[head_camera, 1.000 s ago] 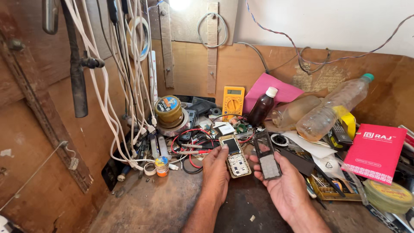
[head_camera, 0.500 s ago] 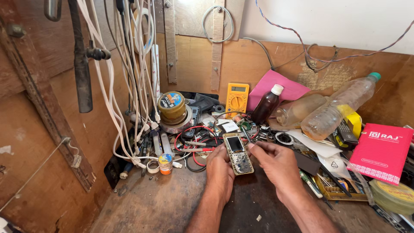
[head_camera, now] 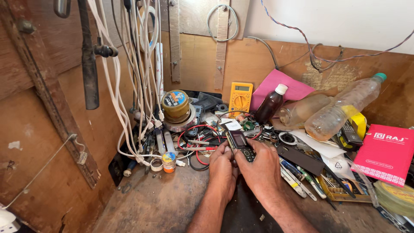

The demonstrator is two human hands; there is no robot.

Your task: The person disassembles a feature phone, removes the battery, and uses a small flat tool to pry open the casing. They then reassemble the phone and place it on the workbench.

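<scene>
we see 2 hands on 1 phone (head_camera: 239,144), mid-worktop near the back clutter. left hand (head_camera: 223,166) and right hand (head_camera: 258,166) both curl fingers around it, keypad up. we judge the front seated, pressing unfinished; meter (head_camera: 240,97) untouched behind.

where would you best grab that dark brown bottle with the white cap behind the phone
Probably around the body of the brown bottle, below its white cap, coming from the front-left. It leans to the right against the clear bottles, so that side is blocked, and the round body gives fingers a fuller wrap than the narrow neck.
</scene>
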